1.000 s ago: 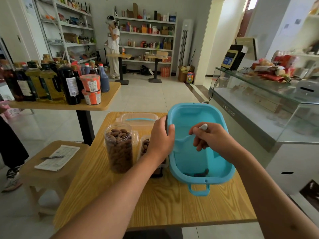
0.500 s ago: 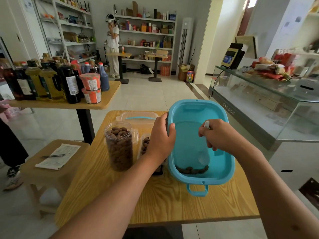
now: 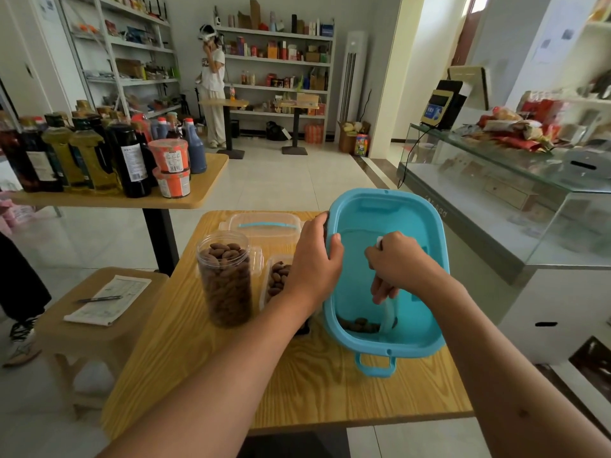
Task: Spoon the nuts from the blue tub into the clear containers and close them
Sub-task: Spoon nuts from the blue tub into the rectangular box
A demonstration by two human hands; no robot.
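Head view. Tub (image 3: 410, 223) tilted on table (image 3: 330, 391), far rim raised; few nuts (image 3: 358, 324) pooled at near bottom edge. Left hand (image 3: 314, 259) grips tub's left rim, thumb hooked inside, fingers over outside. Right hand (image 3: 398, 264) inside tub, fist curled round spoon (image 3: 386, 312), handle end poking above knuckles, bowl pointing down, touching nuts below hand. Full jar (image 3: 226, 279) left of left hand; second container (image 3: 276, 277) between jar and left wrist, partly hidden. Lid (image 3: 264, 223) beyond left hand.
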